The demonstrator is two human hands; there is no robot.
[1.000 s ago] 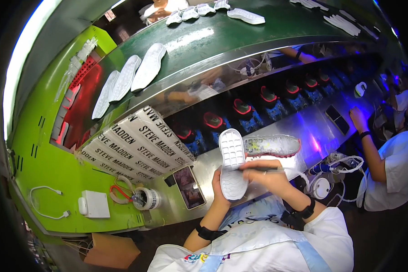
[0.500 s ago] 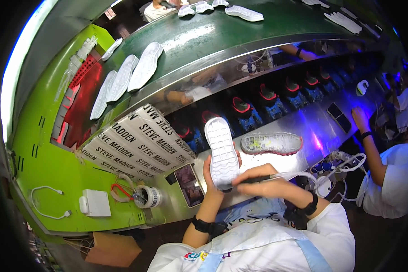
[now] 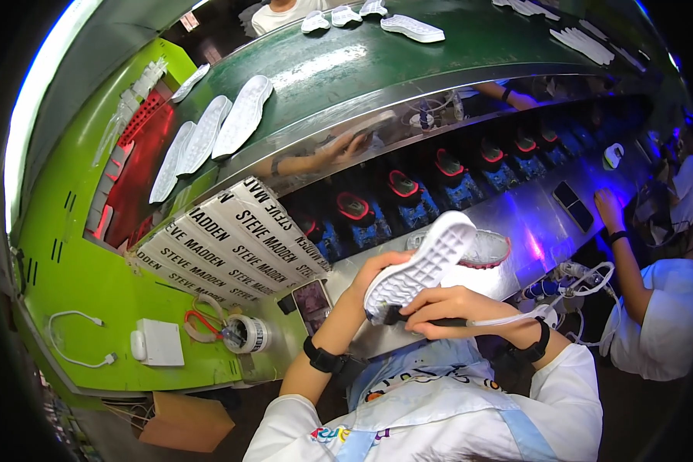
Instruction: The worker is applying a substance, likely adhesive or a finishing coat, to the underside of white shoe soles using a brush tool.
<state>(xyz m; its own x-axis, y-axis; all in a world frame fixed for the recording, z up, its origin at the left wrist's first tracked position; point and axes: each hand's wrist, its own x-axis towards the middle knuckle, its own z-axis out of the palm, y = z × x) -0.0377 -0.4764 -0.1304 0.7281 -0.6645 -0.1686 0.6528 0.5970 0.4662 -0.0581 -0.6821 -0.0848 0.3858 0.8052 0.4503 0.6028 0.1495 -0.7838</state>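
Observation:
My left hand (image 3: 371, 271) is closed around the side of a white shoe sole (image 3: 427, 266), holding it tilted above the metal bench. A grid of hollow squares on the sole faces up. My right hand (image 3: 450, 306) grips a dark-handled brush (image 3: 393, 314) with a white hose (image 3: 508, 319) running from its back end. The brush's black head is against the sole's near end. Behind the sole, partly covered by it, a grey shoe bottom with a red edge (image 3: 489, 249) lies on the bench.
Black-and-red shoes (image 3: 404, 185) stand in a dark channel beyond the bench. More white soles (image 3: 242, 115) lie on a green belt (image 3: 316, 85). At left are a wrapped box (image 3: 231, 239), phone (image 3: 313, 306), tub (image 3: 246, 334) and white charger (image 3: 160, 343). A co-worker's arm (image 3: 631, 266) rests at right.
The sole has swung from nearly upright to a slant, its far end now to the right and over the grey shoe bottom. Both hands stay on the sole and brush.

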